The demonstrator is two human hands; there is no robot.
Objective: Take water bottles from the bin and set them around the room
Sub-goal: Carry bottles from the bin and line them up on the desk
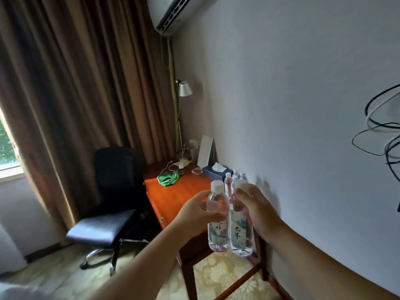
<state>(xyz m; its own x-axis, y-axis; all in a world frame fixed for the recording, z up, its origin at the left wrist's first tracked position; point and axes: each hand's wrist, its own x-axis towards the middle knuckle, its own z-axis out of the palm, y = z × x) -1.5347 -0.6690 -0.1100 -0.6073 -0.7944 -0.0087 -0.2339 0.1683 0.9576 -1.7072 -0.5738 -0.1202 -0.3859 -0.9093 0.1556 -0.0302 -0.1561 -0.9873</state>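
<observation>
I hold two clear water bottles with white caps side by side above the near end of a wooden desk (173, 195). My left hand (195, 215) grips the left bottle (217, 226) around its upper body. My right hand (258, 213) grips the right bottle (241, 232) near its neck. Both bottles hang upright and touch each other. A few more bottles (234, 177) stand on the desk by the wall, just behind the held pair. No bin is in view.
On the desk lie a green cloth (170, 178), white cables, a tissue box (216, 171) and a white card. A black office chair (110, 198) stands left of the desk. Brown curtains, a floor lamp (183, 89) and a wall air conditioner are behind. Loose cables hang on the right wall.
</observation>
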